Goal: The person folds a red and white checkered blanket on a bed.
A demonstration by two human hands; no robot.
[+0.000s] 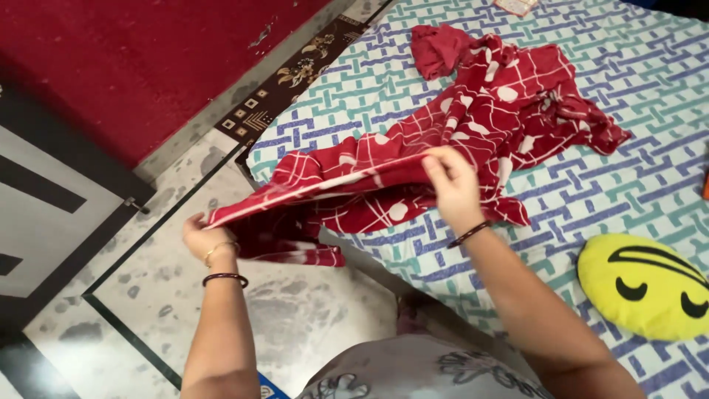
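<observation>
I see my left hand [201,235] at about eight o'clock, pinching one corner of a red cotton cloth with a white line-and-dot print [473,122]. My right hand [452,185], near the centre, grips the same hem further along, so the edge runs taut between both hands. The rest of the cloth lies crumpled toward one o'clock on a bed sheet patterned in teal, blue and white [635,66]. A round yellow cushion with a black sleepy face [650,287] sits on the sheet at four o'clock. At twelve o'clock, on the sheet's far edge, lies a small pale packet [515,6], too cropped to read. A dark red carpet [133,59] fills ten o'clock.
</observation>
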